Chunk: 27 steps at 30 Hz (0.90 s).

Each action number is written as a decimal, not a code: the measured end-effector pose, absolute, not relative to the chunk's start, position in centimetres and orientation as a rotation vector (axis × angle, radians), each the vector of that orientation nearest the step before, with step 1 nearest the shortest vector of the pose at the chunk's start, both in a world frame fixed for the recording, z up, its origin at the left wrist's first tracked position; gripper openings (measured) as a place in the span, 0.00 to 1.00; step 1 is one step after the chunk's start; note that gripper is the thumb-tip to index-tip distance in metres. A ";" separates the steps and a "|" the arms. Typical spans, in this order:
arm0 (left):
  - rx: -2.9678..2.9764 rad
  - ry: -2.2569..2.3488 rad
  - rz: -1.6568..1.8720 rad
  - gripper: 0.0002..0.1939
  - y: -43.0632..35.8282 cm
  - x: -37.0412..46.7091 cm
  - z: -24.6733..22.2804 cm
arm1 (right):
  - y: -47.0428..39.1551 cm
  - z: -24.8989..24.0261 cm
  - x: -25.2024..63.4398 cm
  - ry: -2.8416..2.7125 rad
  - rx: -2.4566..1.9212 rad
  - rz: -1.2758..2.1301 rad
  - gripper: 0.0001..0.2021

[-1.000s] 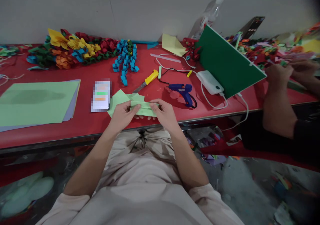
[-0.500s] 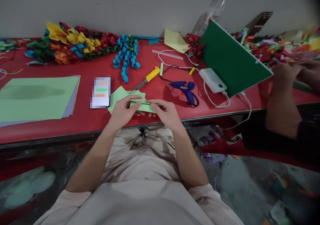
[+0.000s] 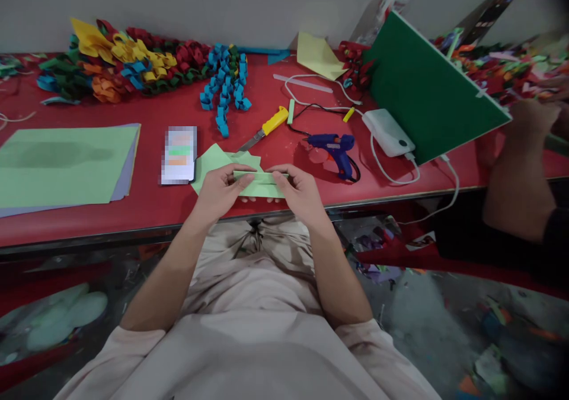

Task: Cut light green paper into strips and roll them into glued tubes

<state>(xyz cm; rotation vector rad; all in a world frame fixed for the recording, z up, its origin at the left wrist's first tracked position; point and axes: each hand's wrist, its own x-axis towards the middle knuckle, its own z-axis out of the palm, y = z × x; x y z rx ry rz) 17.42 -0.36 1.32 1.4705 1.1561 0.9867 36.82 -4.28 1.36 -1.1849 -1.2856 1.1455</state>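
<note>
A light green sheet of paper (image 3: 262,190) with a narrow folded strip along its top edge is held near the front of the red table. My left hand (image 3: 223,188) grips its left end, thumb pressed on the folded strip. At the right end my right hand (image 3: 299,191) pinches the same paper, thumb on the fold, with fingertips of both hands showing below. More green paper pieces (image 3: 216,155) lie behind my left hand. Just beyond them rests a yellow-handled cutter (image 3: 273,121). A blue glue gun (image 3: 334,150) lies to the right of my hands.
A phone (image 3: 178,156) and stacked paper sheets (image 3: 57,166) lie left. Paper chains (image 3: 224,89) line the back. A white power bank (image 3: 388,132) with cables sits before a leaning green board (image 3: 435,92). Another person's arm (image 3: 518,175) is at far right.
Both thumbs now press on a flatter, more level fold in the green paper, where it was slightly tilted. The whole view has shifted a little.
</note>
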 end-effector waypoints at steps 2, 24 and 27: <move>1.430 1.133 0.992 0.24 -0.5 17.4 1.2 | -4.3 1.3 36.8 -1.284 -1.178 1.155 0.17; 1.564 1.180 0.988 0.19 -0.9 17.5 1.8 | -4.6 1.6 36.7 -1.300 -1.183 1.109 0.16; 1.547 1.144 0.981 0.19 -0.9 17.6 1.9 | -4.5 1.6 36.6 -1.300 -1.188 1.096 0.15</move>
